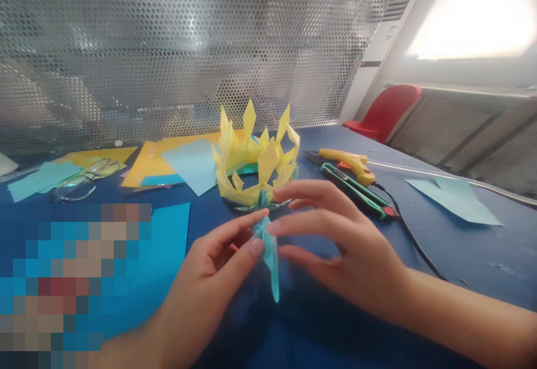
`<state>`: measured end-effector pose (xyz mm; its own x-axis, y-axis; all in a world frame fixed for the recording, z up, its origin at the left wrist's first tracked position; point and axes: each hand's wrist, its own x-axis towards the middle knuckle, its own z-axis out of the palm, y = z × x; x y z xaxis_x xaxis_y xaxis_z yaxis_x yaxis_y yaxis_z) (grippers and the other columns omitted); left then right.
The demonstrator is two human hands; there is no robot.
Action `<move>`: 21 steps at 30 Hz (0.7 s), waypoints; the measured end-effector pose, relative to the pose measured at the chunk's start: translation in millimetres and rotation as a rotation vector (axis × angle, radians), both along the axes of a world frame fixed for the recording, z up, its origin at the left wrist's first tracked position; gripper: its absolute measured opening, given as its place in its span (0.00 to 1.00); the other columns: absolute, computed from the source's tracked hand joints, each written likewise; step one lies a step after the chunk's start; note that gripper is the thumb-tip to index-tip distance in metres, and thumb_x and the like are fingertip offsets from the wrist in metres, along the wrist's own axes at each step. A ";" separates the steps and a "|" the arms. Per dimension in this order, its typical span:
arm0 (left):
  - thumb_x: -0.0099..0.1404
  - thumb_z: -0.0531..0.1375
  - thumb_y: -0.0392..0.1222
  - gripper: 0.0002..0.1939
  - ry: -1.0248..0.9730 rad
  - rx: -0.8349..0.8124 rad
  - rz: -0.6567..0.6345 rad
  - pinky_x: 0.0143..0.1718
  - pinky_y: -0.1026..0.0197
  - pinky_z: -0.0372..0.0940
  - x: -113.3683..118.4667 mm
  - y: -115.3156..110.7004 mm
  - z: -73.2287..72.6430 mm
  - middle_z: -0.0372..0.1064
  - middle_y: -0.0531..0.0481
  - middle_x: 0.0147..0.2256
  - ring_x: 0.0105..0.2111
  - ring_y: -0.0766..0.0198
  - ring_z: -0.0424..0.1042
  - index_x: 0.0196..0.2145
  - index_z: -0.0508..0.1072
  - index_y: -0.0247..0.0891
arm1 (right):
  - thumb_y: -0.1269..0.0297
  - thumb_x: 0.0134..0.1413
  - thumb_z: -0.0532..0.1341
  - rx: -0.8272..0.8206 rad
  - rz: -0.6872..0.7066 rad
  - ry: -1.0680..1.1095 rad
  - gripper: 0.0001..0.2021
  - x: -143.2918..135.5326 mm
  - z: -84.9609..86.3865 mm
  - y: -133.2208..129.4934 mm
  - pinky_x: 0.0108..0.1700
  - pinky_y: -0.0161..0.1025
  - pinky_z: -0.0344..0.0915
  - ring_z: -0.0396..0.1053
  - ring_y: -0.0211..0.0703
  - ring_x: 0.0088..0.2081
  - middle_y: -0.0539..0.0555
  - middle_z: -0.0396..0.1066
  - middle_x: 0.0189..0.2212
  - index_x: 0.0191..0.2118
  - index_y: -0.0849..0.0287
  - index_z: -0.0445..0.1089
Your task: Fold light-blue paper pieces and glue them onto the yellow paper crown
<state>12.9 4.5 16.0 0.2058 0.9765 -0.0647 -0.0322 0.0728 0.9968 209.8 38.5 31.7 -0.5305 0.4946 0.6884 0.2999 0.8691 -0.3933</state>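
My left hand (222, 268) pinches a light-blue folded paper piece (271, 254) between thumb and fingers; a narrow strip of it hangs down. From the other side my right hand (335, 235) comes close, its fingers apart, with the middle fingertip at the paper's edge. Whether that fingertip presses on it I cannot tell. Just behind both hands a yellow folded-paper crown (267, 162) stands upright on the table, its points upward. At the crown's front base is a darker teal folded bit (263, 198), partly hidden by my fingers.
Right of the crown lie a yellow glue gun (346, 159) with a black cord and a green utility knife (356, 190). A pale blue sheet (455, 201) lies farther right. Eyeglasses (79, 187), orange paper (140, 165) and bright blue paper (168, 263) are left. A perforated metal panel (188, 50) stands behind.
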 end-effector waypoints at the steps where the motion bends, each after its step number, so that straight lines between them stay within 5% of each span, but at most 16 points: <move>1: 0.65 0.61 0.50 0.13 0.012 0.009 -0.001 0.39 0.67 0.68 0.2 0.0 0.6 0.75 0.58 0.40 0.40 0.65 0.72 0.47 0.77 0.58 | 0.77 0.56 0.63 0.093 0.032 -0.064 0.14 2.1 0.5 0.0 0.58 0.38 0.62 0.64 0.40 0.56 0.55 0.64 0.53 0.46 0.54 0.72; 4: 0.67 0.59 0.48 0.12 0.110 0.102 -0.016 0.44 0.66 0.66 -0.1 -0.3 1.6 0.74 0.57 0.41 0.44 0.64 0.71 0.46 0.78 0.56 | 0.79 0.58 0.60 0.187 0.122 -0.174 0.12 5.7 3.8 -1.1 0.59 0.37 0.61 0.65 0.39 0.55 0.56 0.64 0.52 0.44 0.57 0.73; 8: 0.68 0.57 0.49 0.13 0.239 0.178 -0.004 0.37 0.66 0.65 -0.8 -0.3 2.4 0.70 0.55 0.32 0.34 0.65 0.68 0.45 0.80 0.51 | 0.71 0.60 0.62 0.110 0.128 -0.122 0.04 5.0 6.9 -2.0 0.48 0.33 0.69 0.70 0.37 0.42 0.54 0.69 0.40 0.34 0.58 0.74; 16: 0.70 0.54 0.51 0.15 0.304 0.203 -0.005 0.35 0.64 0.63 -0.2 0.2 2.7 0.63 0.54 0.29 0.30 0.64 0.63 0.42 0.80 0.49 | 0.73 0.56 0.64 -0.216 0.044 -0.046 0.04 -2.6 8.9 -3.3 0.41 0.32 0.70 0.71 0.35 0.36 0.52 0.71 0.36 0.34 0.58 0.72; 21: 0.70 0.55 0.47 0.12 0.233 0.224 -0.037 0.43 0.67 0.64 -1.1 -0.1 0.6 0.67 0.55 0.39 0.42 0.65 0.67 0.37 0.79 0.48 | 0.69 0.53 0.66 -0.497 0.008 0.044 0.04 -8.5 8.4 -6.4 0.34 0.32 0.68 0.68 0.34 0.28 0.49 0.72 0.28 0.30 0.59 0.71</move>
<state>11.8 4.4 16.6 0.2466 0.9638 0.1017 0.1974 -0.1527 0.9684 201.3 32.1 40.1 -0.5113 0.7646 0.3924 0.2682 0.5757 -0.7724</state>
